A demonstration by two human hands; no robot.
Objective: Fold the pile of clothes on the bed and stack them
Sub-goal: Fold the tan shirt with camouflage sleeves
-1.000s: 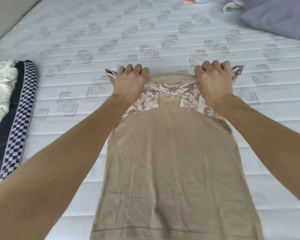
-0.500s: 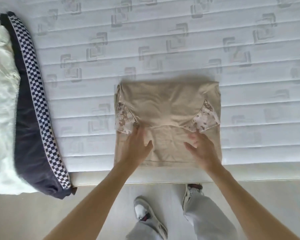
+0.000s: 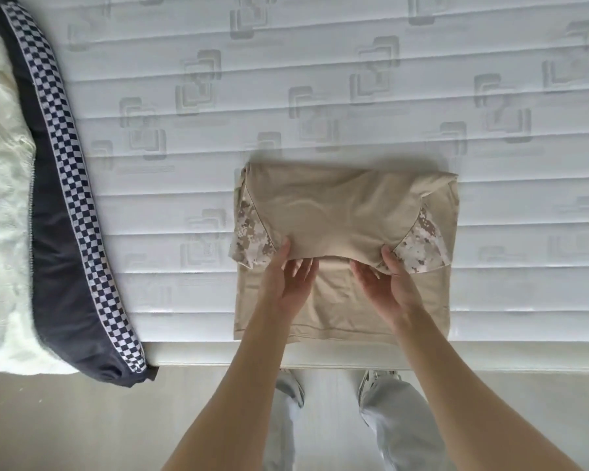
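No readable text, labels, brands, numbers or signs anywhere in view. Mattress carries only woven interlocking-square motif, no lettering. Tan shirt shows camouflage patches, no print or tag legible. Dark garment bears checkered band, pattern only.

I count three garments on the one white quilted mattress: one folded tan shirt with camouflage sleeves, one dark garment with checkered trim, one cream fluffy garment. Two sneakers show below.
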